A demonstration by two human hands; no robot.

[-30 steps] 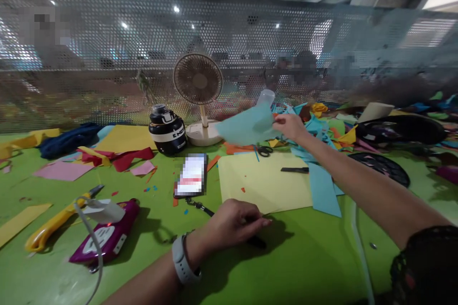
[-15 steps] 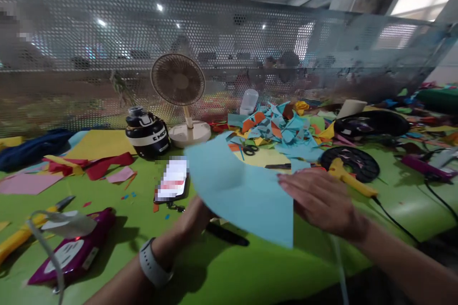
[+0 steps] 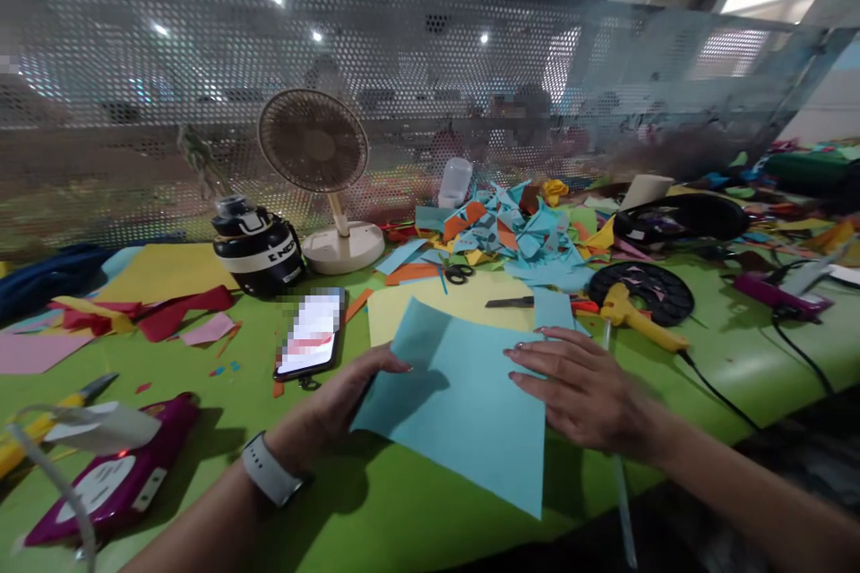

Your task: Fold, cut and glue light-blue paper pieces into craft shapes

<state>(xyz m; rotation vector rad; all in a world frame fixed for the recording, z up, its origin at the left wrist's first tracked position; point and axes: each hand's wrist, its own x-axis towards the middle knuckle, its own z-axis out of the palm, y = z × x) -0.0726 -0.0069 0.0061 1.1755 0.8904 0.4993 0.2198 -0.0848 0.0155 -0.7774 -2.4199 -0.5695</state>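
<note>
The left forearm comes in from the lower left, a pale wristband around its wrist, and the left hand is at the left side of the light blue sheet. Its thumb lies on top and points right; the other fingers go underneath, out of sight, so the paper is clamped between them. The right forearm enters from the lower right. The right hand has its back up, and its fingers, slightly bent and close together, point left with their tips on the sheet's upper right part. Its thumb is hidden, so whether it pinches the paper cannot be told.

The sheet is tilted above the near part of the green table, one corner pointing toward the near edge. It overlaps a pale yellow sheet in view, on which a dark slim tool lies. The phone is beyond the left hand; a yellow glue gun lies beyond the right one, beside a round black tray.
</note>
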